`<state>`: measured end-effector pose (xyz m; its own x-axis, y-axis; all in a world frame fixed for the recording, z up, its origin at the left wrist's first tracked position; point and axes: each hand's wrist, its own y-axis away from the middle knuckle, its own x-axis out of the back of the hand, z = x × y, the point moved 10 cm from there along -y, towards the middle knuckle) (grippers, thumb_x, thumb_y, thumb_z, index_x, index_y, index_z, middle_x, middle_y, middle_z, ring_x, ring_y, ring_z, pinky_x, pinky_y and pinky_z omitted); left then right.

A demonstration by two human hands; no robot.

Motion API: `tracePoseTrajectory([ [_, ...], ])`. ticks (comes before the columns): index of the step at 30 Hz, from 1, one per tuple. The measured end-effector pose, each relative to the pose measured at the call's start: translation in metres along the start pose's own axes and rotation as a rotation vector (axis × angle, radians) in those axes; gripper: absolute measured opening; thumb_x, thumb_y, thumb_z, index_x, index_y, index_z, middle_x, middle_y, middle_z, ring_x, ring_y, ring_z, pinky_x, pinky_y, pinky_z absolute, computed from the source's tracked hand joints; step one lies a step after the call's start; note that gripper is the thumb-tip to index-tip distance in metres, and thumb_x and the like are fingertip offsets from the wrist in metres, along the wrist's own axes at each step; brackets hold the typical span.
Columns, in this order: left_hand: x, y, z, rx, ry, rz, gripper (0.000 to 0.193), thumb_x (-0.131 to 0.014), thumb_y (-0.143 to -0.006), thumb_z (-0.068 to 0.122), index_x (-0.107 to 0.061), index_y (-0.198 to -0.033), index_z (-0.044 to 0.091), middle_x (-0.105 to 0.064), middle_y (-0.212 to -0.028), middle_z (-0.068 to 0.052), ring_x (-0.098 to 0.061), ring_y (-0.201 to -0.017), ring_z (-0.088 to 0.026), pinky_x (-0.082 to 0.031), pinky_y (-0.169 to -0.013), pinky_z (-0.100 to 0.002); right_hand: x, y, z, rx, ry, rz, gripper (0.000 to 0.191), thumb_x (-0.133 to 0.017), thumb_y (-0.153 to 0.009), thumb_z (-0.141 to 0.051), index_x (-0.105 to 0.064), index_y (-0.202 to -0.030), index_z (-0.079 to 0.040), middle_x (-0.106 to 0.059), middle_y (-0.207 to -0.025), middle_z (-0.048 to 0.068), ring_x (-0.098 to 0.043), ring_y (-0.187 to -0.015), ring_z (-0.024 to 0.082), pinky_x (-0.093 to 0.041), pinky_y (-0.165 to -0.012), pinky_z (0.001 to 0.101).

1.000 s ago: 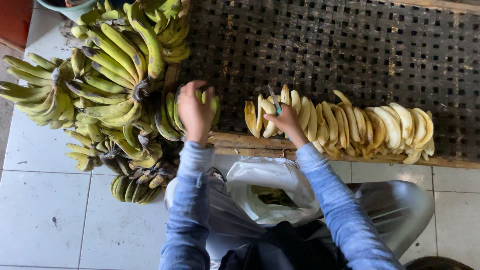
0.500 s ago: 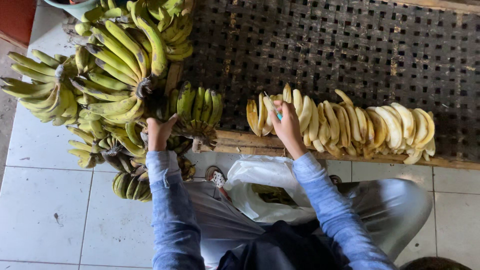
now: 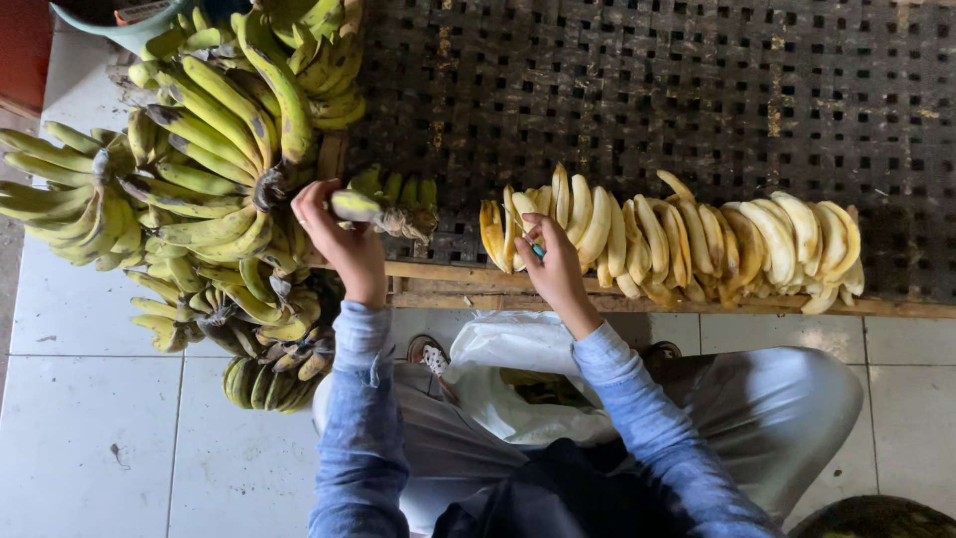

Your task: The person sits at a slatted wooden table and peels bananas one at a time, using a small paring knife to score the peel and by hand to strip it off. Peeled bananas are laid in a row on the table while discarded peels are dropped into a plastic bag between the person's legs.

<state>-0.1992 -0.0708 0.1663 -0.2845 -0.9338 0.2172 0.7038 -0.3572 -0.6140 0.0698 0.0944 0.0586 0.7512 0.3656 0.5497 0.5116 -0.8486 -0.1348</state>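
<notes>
Your left hand (image 3: 344, 234) has moved up from the pile, now gripping a green banana (image 3: 357, 206) at the hand's twelve o'clock; your right hand (image 3: 555, 261) pinches a small tool against peeled bananas (image 3: 677, 239).

One view only — the head camera looks almost straight down from above the seated person. It sits fairly near, taking in the lap, both forearms, the wooden lattice rack (image 3: 647, 90) ahead and the tiled floor (image 3: 90, 438).

The right hand (image 3: 554, 264) hides most of a small blue-handled tool (image 3: 538, 251). The banana pile (image 3: 179, 189) is cut off at the left edge. The bag's (image 3: 518, 384) inside is too dark to tell.
</notes>
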Motion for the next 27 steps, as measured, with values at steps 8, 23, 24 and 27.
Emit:
tracePoseTrajectory([
  [8,-0.036,0.015,0.041,-0.350,-0.096,-0.090,0.060,-0.060,-0.070,-0.024,-0.066,-0.123,0.003,-0.064,-0.122,-0.011,-0.060,-0.120,-0.031,-0.049,-0.110,-0.046,-0.031,0.011,-0.034,0.187,-0.094,-0.070,0.035,-0.072,-0.098,-0.013,-0.059,-0.129,-0.006,-0.067,-0.087,0.006,-0.067,-0.076,0.014,-0.054,-0.060,0.0265],
  [23,-0.057,0.045,-0.146,0.852,0.950,0.401,0.045,-0.069,-0.104,0.021,-0.044,-0.137,0.003,-0.059,-0.124,-0.013,-0.064,-0.106,-0.024,-0.046,-0.068,-0.034,-0.121,0.063,-0.018,-0.079,-0.296,-0.452,0.056,-0.071,-0.095,-0.036,-0.054,-0.134,0.000,-0.069,-0.101,0.014,-0.070,-0.097,0.026,-0.054,-0.088,0.0395],
  [24,-0.065,0.049,-0.143,0.880,0.937,0.385,0.047,-0.069,-0.099,0.020,-0.044,-0.137,0.006,-0.060,-0.123,-0.010,-0.066,-0.104,-0.024,-0.055,-0.073,-0.036,-0.121,0.063,-0.017,-0.077,-0.288,-0.461,0.054,-0.072,-0.095,-0.036,-0.055,-0.132,0.000,-0.069,-0.097,0.015,-0.070,-0.095,0.027,-0.055,-0.088,0.0406],
  [27,-0.090,0.049,-0.113,0.746,0.902,0.165,0.052,-0.071,-0.101,0.017,-0.047,-0.146,0.006,-0.062,-0.121,-0.011,-0.066,-0.103,-0.023,-0.061,-0.084,-0.035,-0.102,0.052,-0.016,-0.030,-0.062,-0.424,0.041,-0.069,-0.100,-0.036,-0.051,-0.112,-0.001,-0.066,-0.094,0.008,-0.071,-0.086,0.023,-0.058,-0.078,0.0391],
])
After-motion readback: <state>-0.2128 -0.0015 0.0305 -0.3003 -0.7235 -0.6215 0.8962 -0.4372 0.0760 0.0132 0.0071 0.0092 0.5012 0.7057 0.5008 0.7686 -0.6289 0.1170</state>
